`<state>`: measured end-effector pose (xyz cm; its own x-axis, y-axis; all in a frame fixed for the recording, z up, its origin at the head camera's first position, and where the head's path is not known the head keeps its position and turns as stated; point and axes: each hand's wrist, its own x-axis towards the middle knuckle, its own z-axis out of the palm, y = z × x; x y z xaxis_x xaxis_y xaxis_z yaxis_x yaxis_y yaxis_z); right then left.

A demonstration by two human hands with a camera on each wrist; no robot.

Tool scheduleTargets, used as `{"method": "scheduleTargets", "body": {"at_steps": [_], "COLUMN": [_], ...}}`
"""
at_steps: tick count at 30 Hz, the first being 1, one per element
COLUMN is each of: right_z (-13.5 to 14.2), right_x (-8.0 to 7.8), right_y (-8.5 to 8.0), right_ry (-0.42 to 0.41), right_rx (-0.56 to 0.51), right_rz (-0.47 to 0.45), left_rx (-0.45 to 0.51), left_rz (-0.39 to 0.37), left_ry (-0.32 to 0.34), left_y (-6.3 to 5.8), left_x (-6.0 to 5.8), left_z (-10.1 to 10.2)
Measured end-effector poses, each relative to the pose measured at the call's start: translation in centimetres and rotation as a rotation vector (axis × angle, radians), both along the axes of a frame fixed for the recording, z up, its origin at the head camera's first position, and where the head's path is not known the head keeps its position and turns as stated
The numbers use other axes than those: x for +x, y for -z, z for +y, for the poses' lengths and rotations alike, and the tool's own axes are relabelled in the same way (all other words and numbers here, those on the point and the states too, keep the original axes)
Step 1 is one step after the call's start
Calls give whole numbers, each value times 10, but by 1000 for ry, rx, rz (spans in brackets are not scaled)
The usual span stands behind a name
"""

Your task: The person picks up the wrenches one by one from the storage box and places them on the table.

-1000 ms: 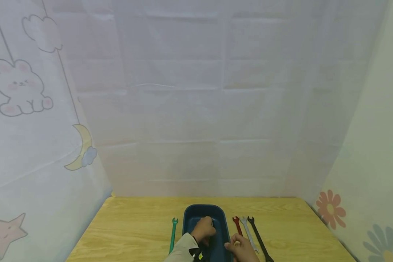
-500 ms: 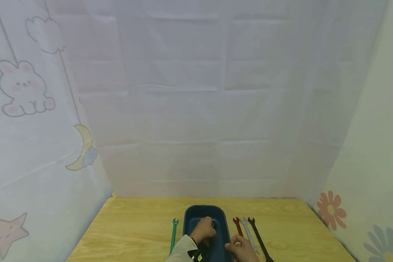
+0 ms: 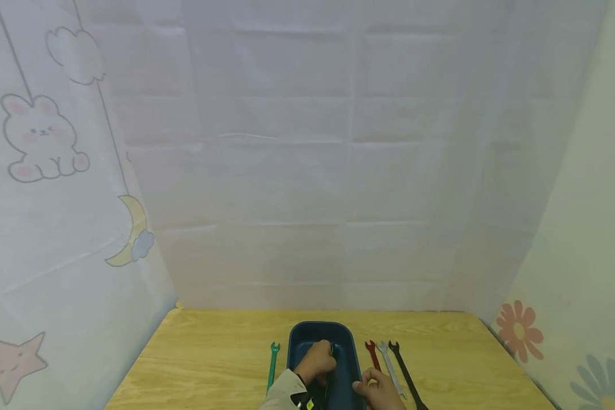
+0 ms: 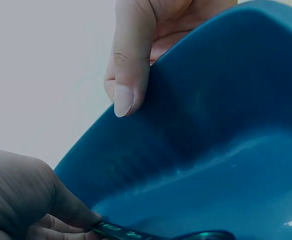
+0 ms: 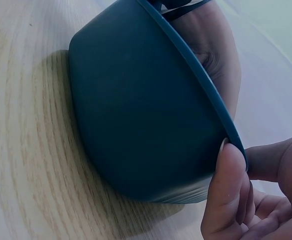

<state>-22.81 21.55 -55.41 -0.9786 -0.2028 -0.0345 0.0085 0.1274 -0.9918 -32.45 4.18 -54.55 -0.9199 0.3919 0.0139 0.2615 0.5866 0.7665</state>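
A deep blue plastic bin (image 3: 348, 347) stands on the wooden table. My left hand (image 3: 316, 360) reaches down inside it. In the left wrist view its thumb and fingers pinch a slim dark wrench (image 4: 131, 233) with pale green markings and a rounded end, close to the bin's floor. Part of that wrench is hidden beneath the hand. My right hand (image 3: 379, 389) grips the bin's right rim; in the right wrist view its thumb and fingers (image 5: 228, 175) clasp the rim from both sides.
A green wrench (image 3: 273, 364) lies left of the bin. To the right lie a red wrench (image 3: 373, 354), a silver wrench (image 3: 391, 367) and a black wrench (image 3: 406, 371). A pale sheet (image 3: 307, 171) hangs behind the table.
More of the dark wrench's shaft shows below my left hand, which has barely moved. My right hand keeps its grip on the rim. The head view has shifted slightly.
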Motion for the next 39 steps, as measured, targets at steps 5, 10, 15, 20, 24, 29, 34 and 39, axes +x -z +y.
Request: {"method": "scheduleTargets", "body": {"at_steps": [5,10,15,20,24,29,34,39], "right_z": [1,1,1,1,-1,-3,-2,-3], "right_x": [0,0,-1,-3,-4,-1,-2,-3], "right_y": [-1,0,0,1,0,0,-1,-2], "right_ry": [-8,-20,-12,-12,5,50,53,53], "right_rx": [-7,-18,-8,-8,0,23,30,34], "right_rz": [-2,-8,-13,-18,-29,-31,-37,-44], "left_rx": [62,115,127,121,136,159,174,206], "left_rz": [-78,-139,-108,-15,-25,-74,-48,-79], "left_ry": [23,28,30,39,37,22,20,0], "left_y": [-8,-11,-13,-18,-19,-16,-18,-21], "left_x": [4,7,3,0,1,0,0,3], "left_z": [-5,-6,-5,-6,-10,-14,-16,-19]}}
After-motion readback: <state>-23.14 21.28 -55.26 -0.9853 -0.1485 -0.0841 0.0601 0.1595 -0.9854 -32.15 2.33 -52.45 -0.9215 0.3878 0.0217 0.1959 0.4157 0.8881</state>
